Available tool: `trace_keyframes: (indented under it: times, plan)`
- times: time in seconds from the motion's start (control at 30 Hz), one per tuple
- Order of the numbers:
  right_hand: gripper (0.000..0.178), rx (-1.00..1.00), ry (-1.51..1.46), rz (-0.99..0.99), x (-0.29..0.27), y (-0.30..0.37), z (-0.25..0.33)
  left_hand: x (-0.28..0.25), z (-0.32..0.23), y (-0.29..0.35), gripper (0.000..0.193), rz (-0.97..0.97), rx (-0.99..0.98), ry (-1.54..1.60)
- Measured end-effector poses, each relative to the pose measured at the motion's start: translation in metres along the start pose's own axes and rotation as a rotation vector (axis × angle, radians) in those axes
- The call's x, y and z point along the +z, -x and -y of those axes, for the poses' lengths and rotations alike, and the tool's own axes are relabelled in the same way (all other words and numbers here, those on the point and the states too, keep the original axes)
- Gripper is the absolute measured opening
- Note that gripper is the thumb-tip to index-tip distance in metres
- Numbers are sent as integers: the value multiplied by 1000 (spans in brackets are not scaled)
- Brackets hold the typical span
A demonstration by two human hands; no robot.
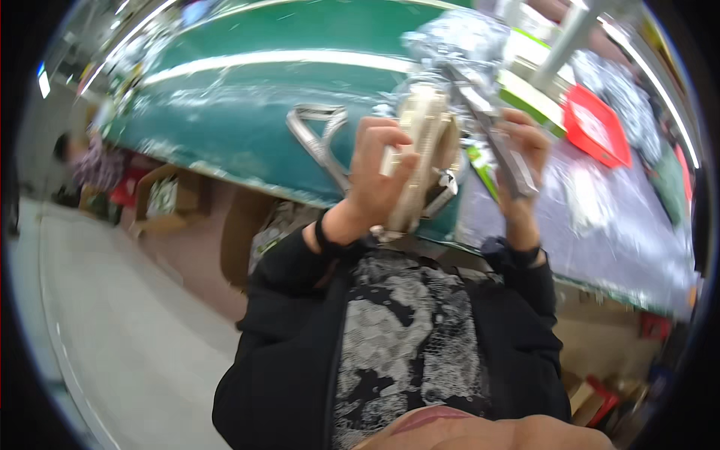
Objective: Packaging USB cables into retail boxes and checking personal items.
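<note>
My left hand (375, 174) is closed on a small beige bag (417, 161) with a gold-coloured zip, which stands upright over the table's near edge. To the bag's right, my right hand (527, 148) grips a long, flat grey strip (495, 139), blurred by motion, slanting from the far left down toward me. What the strip is made of I cannot make out. A small black-and-white piece (442, 193) hangs at the bag's right side. Left of my left hand, a folded grey strap (311, 139) lies on the green tabletop (225, 124).
Crumpled clear plastic (461, 37) is heaped beyond the bag. A red tray (596, 124) and a green-and-white box (529, 97) sit to the right, near a white plastic-wrapped bundle (587, 199). Below the table at left stands an open cardboard box (169, 199); a person (94, 161) is farther left.
</note>
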State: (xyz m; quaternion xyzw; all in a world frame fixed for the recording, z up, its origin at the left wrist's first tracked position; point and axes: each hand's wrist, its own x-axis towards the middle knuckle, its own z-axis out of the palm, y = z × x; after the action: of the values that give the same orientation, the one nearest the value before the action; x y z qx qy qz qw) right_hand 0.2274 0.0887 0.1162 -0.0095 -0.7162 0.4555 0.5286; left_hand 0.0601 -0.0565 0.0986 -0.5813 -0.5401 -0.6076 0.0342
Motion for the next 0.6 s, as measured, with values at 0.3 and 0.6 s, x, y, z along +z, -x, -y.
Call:
trace_keyframes:
  times: [0.3, 0.6]
  plan:
    - [32, 201, -176, 272, 0, 31, -20, 18, 14, -15, 34, 332, -628, 775]
    - [54, 264, 54, 461, 7, 6, 9, 16, 15, -15, 38, 272, -667, 766]
